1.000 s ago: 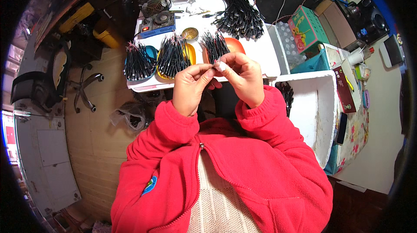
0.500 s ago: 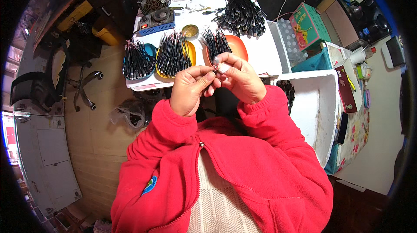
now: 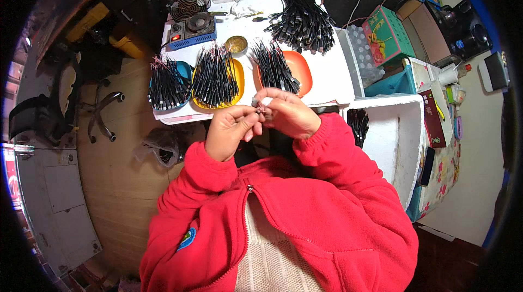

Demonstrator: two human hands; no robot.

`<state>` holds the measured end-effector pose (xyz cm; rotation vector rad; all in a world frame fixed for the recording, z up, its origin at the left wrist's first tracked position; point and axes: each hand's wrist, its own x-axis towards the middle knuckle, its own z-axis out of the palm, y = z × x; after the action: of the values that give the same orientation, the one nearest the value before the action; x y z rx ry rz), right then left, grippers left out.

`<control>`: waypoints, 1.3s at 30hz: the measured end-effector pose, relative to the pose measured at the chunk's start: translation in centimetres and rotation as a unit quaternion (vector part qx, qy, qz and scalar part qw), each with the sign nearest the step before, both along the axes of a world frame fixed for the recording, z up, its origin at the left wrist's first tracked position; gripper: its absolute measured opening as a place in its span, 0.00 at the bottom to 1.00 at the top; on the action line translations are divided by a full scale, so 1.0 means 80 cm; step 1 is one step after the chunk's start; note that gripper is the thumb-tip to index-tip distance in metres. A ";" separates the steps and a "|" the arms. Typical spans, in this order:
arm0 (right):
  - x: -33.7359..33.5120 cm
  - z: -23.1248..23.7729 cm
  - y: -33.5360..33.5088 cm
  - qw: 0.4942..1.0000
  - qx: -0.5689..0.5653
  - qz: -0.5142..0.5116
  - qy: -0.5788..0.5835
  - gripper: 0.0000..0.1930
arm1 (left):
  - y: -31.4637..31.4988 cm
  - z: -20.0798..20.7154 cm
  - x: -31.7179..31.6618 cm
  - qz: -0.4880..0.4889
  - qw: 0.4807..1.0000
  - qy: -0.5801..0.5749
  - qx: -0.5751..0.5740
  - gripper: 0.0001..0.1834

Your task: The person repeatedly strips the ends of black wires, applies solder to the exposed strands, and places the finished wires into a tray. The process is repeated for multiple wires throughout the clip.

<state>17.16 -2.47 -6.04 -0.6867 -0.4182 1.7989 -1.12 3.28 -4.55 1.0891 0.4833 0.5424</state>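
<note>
In front of my chest, at the near edge of the white table, both hands are close together. My left hand [image 3: 229, 131] pinches a short black cable with thin stripped wires at its end [image 3: 260, 109]. The fingers of my right hand [image 3: 289, 112] are closed on those wire ends, and fingertips hide most of the cable. Beyond my hands, bundles of similar black cables lie in a blue tray [image 3: 186, 68], a yellow tray [image 3: 239, 77] and an orange tray [image 3: 300, 71].
A blue soldering pot [image 3: 193, 33] with a lit red switch stands behind a small round tin [image 3: 236, 45]. A big heap of black cables [image 3: 302, 19] lies at the back. White foam boxes [image 3: 389, 134] flank the table on the right. A swivel chair [image 3: 54, 101] stands left.
Both hands have moved slightly down and left, nearer my chest, still together on the cable. The view has shifted a little.
</note>
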 end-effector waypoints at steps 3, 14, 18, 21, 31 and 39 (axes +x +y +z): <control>0.021 -0.018 0.047 0.529 0.325 -0.180 -0.763 0.08 | 0.009 -0.007 -0.003 0.048 0.998 0.002 -0.030 0.07; 0.119 -0.028 0.081 0.567 0.342 -0.129 -0.738 0.07 | 0.030 -0.027 0.009 0.061 0.995 -0.009 -0.083 0.08; 0.231 -0.004 0.141 0.489 0.152 -0.260 -0.819 0.09 | 0.034 -0.032 0.018 0.062 0.995 -0.001 -0.083 0.08; 0.289 -0.005 0.184 0.378 0.015 -0.205 -0.902 0.11 | 0.034 -0.033 0.017 0.062 0.994 -0.008 -0.094 0.08; 0.252 0.052 0.135 0.435 0.032 -0.155 -0.887 0.13 | 0.026 -0.012 0.015 0.048 0.995 -0.023 -0.078 0.08; 0.000 0.067 -0.056 0.538 0.180 -0.209 -0.796 0.09 | 0.042 0.018 0.082 -0.033 0.971 -0.135 -0.193 0.07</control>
<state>17.14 -6.99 -0.68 -1.7974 -1.5698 0.0798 5.43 6.64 -3.09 0.6442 0.2947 0.5032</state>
